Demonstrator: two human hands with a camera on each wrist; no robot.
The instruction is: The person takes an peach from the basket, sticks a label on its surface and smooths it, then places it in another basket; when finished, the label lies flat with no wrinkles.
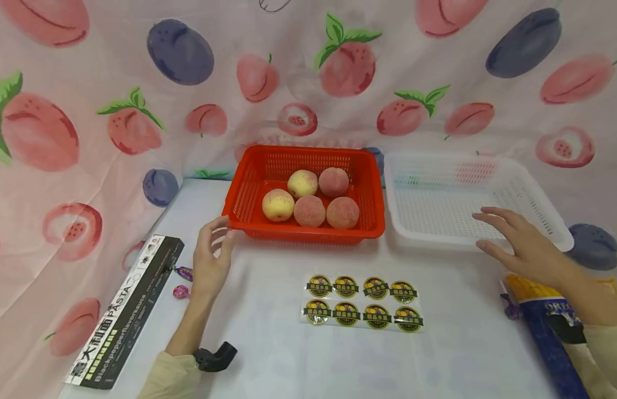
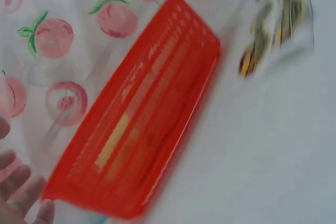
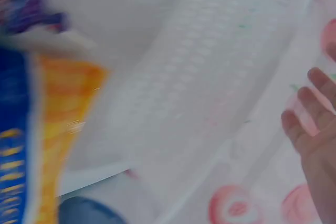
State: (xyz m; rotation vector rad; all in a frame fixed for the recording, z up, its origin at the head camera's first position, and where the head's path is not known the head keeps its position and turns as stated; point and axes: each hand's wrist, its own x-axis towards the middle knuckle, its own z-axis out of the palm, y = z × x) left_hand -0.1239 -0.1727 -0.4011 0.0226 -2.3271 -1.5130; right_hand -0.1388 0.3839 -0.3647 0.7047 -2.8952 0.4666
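A red plastic basket holds several peaches, such as a yellowish peach and a pink peach. My left hand is at the basket's front left corner, fingers loosely bent by the rim. In the left wrist view its fingertips lie beside that corner; whether they touch cannot be told. To the right stands a white plastic basket with nothing in it. Over its front right part hovers my right hand, fingers spread and holding nothing. A sheet of round fruit stickers lies in front of the red basket.
A long pasta box lies at the left, with two wrapped lollipops, one a pink lollipop, beside it. At the right are a blue and yellow snack bag and a purple lollipop. A fruit-print cloth hangs behind the baskets.
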